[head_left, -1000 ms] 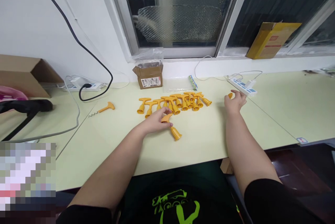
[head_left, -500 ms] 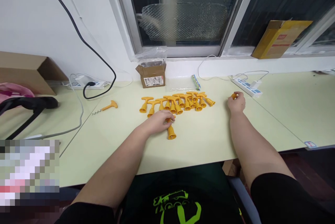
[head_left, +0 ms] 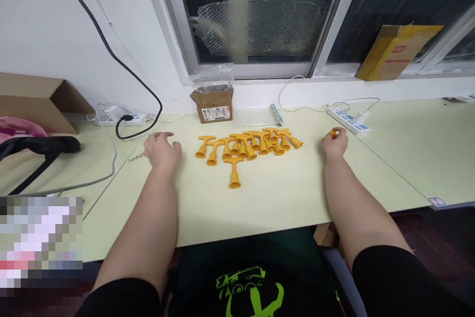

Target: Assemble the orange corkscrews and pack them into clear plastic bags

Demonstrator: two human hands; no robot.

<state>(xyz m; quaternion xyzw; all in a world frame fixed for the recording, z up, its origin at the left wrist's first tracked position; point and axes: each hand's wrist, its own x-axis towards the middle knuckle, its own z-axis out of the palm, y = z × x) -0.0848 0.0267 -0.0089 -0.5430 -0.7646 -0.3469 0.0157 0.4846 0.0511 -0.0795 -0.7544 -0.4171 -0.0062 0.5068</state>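
My left hand [head_left: 162,151] is over an orange corkscrew at the left of the table, fingers apart. Only the corkscrew's metal spiral [head_left: 136,158] shows; the hand hides its T-shaped handle. At the right, my right hand [head_left: 334,144] is closed around a small yellow plastic piece [head_left: 331,134], mostly covered by the fingers. Between the hands, several yellow T-handled pieces with flared bell ends [head_left: 243,146] lie in a tight row. A single yellow T-handled piece [head_left: 234,174] lies in front of that row, its bell end towards me, touched by neither hand.
Behind the row are a small open carton [head_left: 214,111] and a clear plastic bag [head_left: 254,117]. Power strips stand at the back left [head_left: 139,120] and back right [head_left: 349,121]. A black strap-like object [head_left: 48,146] and a larger cardboard box [head_left: 37,94] are at far left.
My left hand has let go of the single T-handled piece and moved left to the corkscrew, its fingers spreading. My right hand stays in place around the yellow piece.
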